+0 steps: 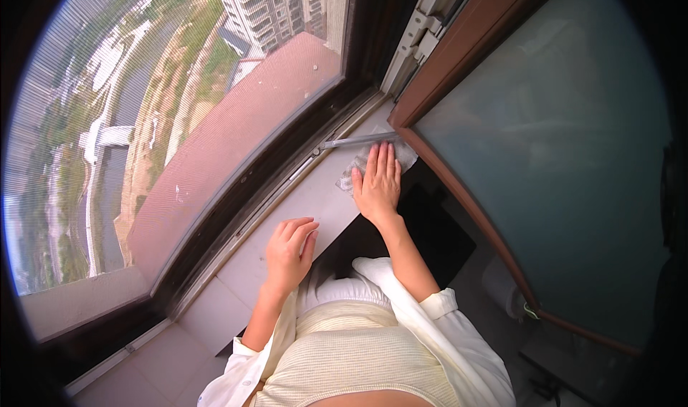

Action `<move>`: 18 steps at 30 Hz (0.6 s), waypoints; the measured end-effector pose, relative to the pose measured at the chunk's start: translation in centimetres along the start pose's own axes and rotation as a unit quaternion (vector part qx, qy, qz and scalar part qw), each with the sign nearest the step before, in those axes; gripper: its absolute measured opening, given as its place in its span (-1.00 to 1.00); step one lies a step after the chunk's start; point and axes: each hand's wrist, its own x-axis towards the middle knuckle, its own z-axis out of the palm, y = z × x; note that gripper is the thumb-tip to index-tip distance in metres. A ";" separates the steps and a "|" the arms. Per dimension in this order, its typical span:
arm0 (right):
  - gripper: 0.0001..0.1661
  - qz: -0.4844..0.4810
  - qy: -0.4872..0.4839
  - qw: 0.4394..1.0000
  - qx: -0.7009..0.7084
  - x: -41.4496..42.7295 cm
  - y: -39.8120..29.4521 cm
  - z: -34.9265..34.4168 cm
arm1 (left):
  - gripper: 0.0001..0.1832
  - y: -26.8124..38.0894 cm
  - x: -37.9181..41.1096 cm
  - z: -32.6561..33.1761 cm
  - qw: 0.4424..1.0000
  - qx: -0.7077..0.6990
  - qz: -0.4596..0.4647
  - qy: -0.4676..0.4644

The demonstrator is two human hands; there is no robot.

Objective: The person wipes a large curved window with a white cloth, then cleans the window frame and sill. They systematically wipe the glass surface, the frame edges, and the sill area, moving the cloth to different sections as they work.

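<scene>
My right hand (379,184) lies flat, palm down, on a grey patterned cloth (348,179) spread on the white tiled windowsill (322,192). Its fingertips reach close to the metal stay arm (360,140) that runs from the window frame to the open sash. Part of the cloth is hidden under the hand. My left hand (290,248) is over the sill nearer to me, fingers loosely curled, with nothing seen in it; whether it touches the tile I cannot tell.
The brown-framed frosted glass sash (537,154) stands swung inward on the right. A dark window frame with an insect screen (177,138) borders the sill on the left. A metal hinge (420,36) is at the top. A whitish cylindrical object (502,289) sits low behind the sash.
</scene>
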 end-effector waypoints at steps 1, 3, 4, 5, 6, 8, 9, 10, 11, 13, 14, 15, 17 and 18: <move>-0.16 0.001 -0.005 1.000 -0.001 0.9 0.6 0.0 | -0.83 0.0 0.3 0.2 1.000 -0.006 0.005 -0.001; -0.18 0.003 -0.017 1.000 0.000 2.2 1.5 0.0 | -0.83 0.0 0.7 0.4 1.000 -0.016 0.014 -0.002; -0.23 -0.012 -0.004 1.000 0.007 2.6 1.8 -0.1 | -0.83 -0.1 0.7 0.4 1.000 -0.018 0.017 -0.003; -0.23 -0.022 -0.009 1.000 0.019 2.5 2.1 -0.3 | -0.83 -0.1 0.8 0.5 1.000 -0.021 0.020 -0.004; -0.23 -0.033 -0.014 0.999 0.029 2.3 2.4 -0.7 | -0.84 -0.1 0.9 0.5 0.999 -0.025 0.024 -0.004; -0.23 -0.048 -0.013 0.997 0.063 1.2 2.6 -1.2 | -0.84 -0.3 0.9 0.7 0.999 -0.032 0.026 -0.010; -0.22 -0.033 -0.007 0.998 0.056 0.4 2.4 -1.4 | -0.85 -0.3 0.7 0.7 0.999 -0.034 0.025 -0.012; -0.21 -0.021 0.000 0.999 0.050 -0.3 2.2 -1.6 | -0.85 -0.3 0.7 0.8 0.999 -0.034 0.023 -0.014; -0.20 -0.009 0.006 0.999 0.044 -0.6 2.0 -1.6 | -0.85 -0.2 0.7 1.0 0.999 -0.034 0.021 -0.016; -0.19 0.027 0.007 1.000 0.013 -0.6 2.0 -1.2 | -0.86 0.0 0.8 1.2 0.999 -0.035 0.019 -0.028; -0.19 0.035 0.004 0.999 0.011 -0.2 2.3 -0.9 | -0.85 0.3 1.1 1.3 0.999 -0.036 0.019 -0.034; -0.18 0.044 0.001 0.999 0.010 0.2 2.4 -0.7 | -0.85 0.4 1.2 1.3 0.998 -0.037 0.019 -0.041; -0.22 0.040 -0.009 0.999 -0.006 1.7 3.0 -0.5 | -0.85 0.4 1.6 1.6 0.998 -0.045 0.025 -0.041; -0.25 0.031 -0.012 0.999 -0.017 2.5 3.5 -0.4 | -0.84 0.4 1.7 1.8 0.998 -0.048 0.029 -0.040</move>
